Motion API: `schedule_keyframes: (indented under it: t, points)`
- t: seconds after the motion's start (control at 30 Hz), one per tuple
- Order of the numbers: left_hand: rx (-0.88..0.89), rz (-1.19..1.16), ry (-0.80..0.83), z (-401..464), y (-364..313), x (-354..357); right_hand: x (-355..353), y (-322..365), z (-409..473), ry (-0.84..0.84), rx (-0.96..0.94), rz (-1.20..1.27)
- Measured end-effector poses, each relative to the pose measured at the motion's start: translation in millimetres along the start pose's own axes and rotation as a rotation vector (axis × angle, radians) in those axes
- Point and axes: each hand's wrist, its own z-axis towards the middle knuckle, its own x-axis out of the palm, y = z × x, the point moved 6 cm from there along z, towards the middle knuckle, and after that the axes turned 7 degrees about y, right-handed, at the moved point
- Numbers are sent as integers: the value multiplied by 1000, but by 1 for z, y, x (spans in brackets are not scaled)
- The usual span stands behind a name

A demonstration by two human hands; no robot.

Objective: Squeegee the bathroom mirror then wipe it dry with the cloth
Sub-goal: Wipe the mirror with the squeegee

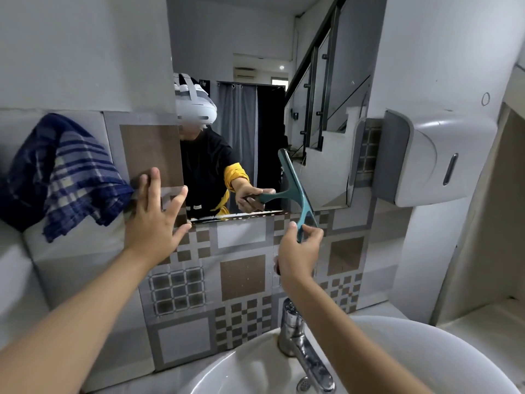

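Note:
The mirror (255, 38) hangs on the wall above the patterned tiles. My right hand (298, 251) grips the handle of a teal squeegee (295, 189), whose blade lies against the mirror's lower right part, tilted. My left hand (154, 220) is spread flat on the tiles by the mirror's lower left corner, fingers apart and holding nothing. A blue checked cloth (65, 177) hangs on the wall at the left, just beside my left fingertips.
A white sink (412, 345) with a chrome tap (301, 345) sits below my right arm. A white paper dispenser (426, 155) juts out from the wall right of the mirror. A white ledge lies at the left under the cloth.

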Motion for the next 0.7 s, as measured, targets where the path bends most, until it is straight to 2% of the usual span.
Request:
schedule_keyframes:
  t: [0.2,0.37,0.7]
  points:
    - [20,19,55,-1,3,-10,54,5,-47,140,-46,41]
    - [20,99,121,-5,17,-17,85,-5,-69,144,-56,35]
    - [53,115,138,-7,24,-17,76,-32,-78,154,-275,-202]
